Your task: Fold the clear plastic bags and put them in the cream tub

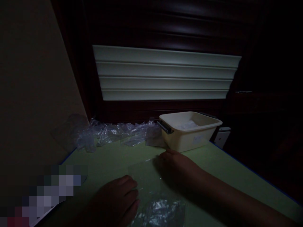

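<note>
On the green tabletop (111, 164), a thin clear plastic bag (146, 173) lies flat between my hands. My right hand (174, 162) is at its upper right corner, just in front of the cream bin; its fingertips are dark, and whether they pinch the bag is unclear. To the lower left, my left hand (120, 195) rests with fingers bent and slightly apart beside the bag's left edge, nothing visible in it. A crumpled clear plastic piece (163, 211) lies nearest me, right of my left hand.
The cream bin (191, 138) with dark handles holds some clear plastic. Crumpled plastic bags (113, 132) line the table's back edge. A white object (222, 137) stands behind the bin, at right. Beyond is a slatted panel (165, 72). The lower left is pixelated.
</note>
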Available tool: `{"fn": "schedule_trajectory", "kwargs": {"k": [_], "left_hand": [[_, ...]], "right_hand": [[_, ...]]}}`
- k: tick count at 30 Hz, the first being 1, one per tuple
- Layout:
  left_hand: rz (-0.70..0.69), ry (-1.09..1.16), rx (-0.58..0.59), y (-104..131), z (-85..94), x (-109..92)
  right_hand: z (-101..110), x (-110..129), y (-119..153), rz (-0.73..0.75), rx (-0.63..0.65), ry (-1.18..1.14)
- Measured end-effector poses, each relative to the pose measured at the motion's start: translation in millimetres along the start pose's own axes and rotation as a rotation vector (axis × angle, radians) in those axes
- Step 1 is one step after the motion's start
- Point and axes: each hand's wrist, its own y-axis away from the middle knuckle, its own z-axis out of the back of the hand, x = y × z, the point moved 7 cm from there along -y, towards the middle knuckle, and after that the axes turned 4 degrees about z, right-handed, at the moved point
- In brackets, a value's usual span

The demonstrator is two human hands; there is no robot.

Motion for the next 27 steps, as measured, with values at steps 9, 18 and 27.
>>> {"fn": "schedule_trajectory", "kwargs": {"k": [9, 18, 27], "left_hand": [[0.028, 0.022, 0.051, 7, -9.1, 3], [0.112, 0.132, -0.05, 5, -3.5, 13], [0.752, 0.486, -0.291, 31, -26.6, 94]], "right_hand": [[-12, -15, -10, -0.012, -0.053, -0.242], [-18, -17, -14, -0.013, -0.065, -0.666], [-9, -14, -16, 0.022, -0.251, -0.94]]}}
